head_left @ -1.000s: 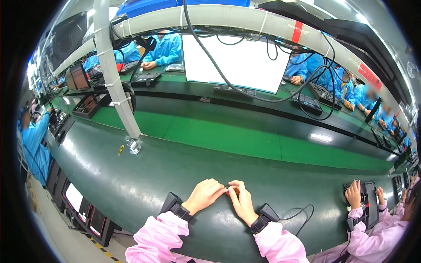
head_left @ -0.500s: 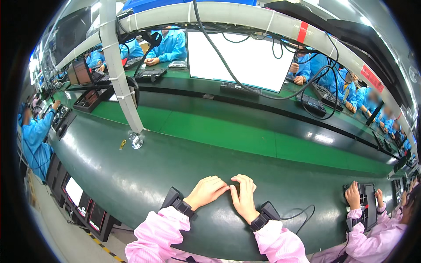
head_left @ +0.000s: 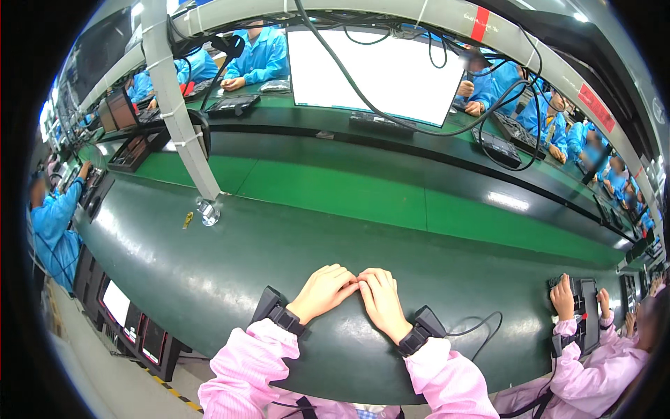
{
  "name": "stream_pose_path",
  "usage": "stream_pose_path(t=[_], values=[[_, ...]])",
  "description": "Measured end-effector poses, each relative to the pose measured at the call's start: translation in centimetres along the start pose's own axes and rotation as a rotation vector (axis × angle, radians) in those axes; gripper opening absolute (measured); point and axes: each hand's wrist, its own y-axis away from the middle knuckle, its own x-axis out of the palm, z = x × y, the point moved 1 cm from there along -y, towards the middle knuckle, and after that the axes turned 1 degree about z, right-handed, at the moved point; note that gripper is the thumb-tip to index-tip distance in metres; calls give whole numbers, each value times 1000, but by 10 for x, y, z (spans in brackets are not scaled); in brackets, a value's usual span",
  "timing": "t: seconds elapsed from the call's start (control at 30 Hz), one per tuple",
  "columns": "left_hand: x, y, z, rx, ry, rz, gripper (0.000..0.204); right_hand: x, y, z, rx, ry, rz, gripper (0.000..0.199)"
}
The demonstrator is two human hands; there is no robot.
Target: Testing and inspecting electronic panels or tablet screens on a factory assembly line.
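On the dark green tabletop (head_left: 230, 279), my left hand (head_left: 324, 293) rests with gently bent fingers pointing inward. My right hand (head_left: 381, 300) lies beside it, its fingers stretched forward along the surface. The fingertips of the two hands meet in the middle. No object shows in either hand, though the undersides of the fingers are hidden. Each wrist wears a black strapped device, the left one (head_left: 276, 311) and the right one (head_left: 423, 331). A thin black cable (head_left: 481, 325) curls on the table to the right of my right wrist.
A grey post (head_left: 178, 112) rises from a metal foot (head_left: 208, 212). Beyond it runs a green strip (head_left: 335, 192), with a large white-lit monitor (head_left: 377, 77) behind. At right, a person in pink handles a black device (head_left: 586, 314). Workers in blue sit across and at left.
My right hand has lowered, its raised fingers now resting against my left fingertips. Both hands stay near the same spot. The view has shifted slightly.
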Motion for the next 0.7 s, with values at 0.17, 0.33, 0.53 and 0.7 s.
stream_pose_path(t=[0.17, 0.33, 0.53, 0.7], values=[[2, -2, 0, 9, -14, -9, 11, -2, 1, 0, 9, -5, 16, 13], [1, -1, 0, 9, -3, -25, 11, -1, 0, 1, -19, 11, -1, 12], [2, -2, 1, 40, -20, 3, 11, -1, 0, 1, -16, 5, 1, 11], [3, 1, 2, 33, -36, 9, 12, -2, -1, 1, -27, 15, 1, 11]])
